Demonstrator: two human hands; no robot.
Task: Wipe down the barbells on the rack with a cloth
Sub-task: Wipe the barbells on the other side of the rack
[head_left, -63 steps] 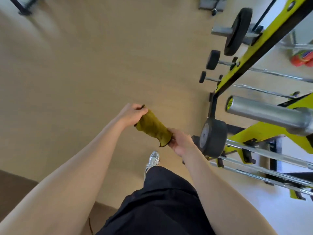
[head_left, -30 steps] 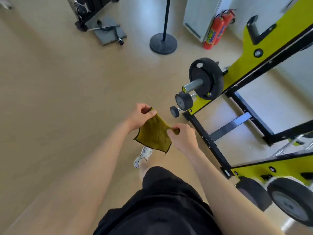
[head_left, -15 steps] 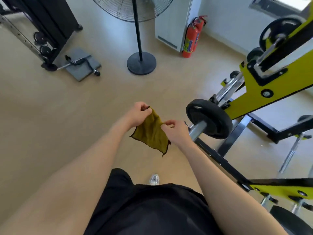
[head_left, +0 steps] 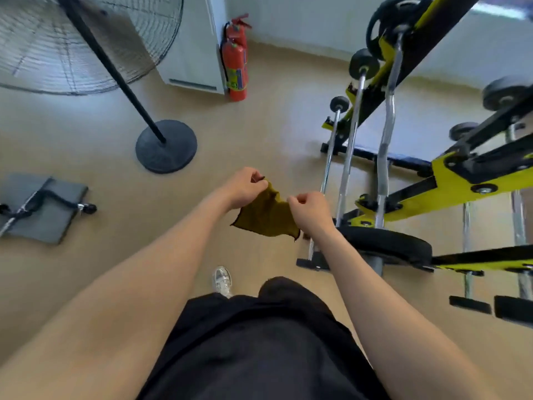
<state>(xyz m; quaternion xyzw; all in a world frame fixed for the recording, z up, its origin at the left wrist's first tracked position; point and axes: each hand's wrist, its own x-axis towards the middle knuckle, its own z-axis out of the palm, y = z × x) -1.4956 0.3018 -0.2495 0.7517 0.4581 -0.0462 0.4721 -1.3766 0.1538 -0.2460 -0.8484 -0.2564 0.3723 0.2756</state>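
Gym floor (head_left: pixel 86 140), rack (head_left: pixel 461 180) on your right | your left hand (head_left: pixel 245 187) and right hand (head_left: pixel 310 212) each grip a cloth (head_left: pixel 266 217) corner tight | barbells (head_left: pixel 350 140) look all left to wipe.

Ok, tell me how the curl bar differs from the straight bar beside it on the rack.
The curl bar has a kinked, wavy shaft; the straight bar runs true. The curl bar looks thicker than the straight bar. The curl bar's far end carries a bigger plate than the straight bar's small weight. Both are chrome and rest side by side on the yellow rack.
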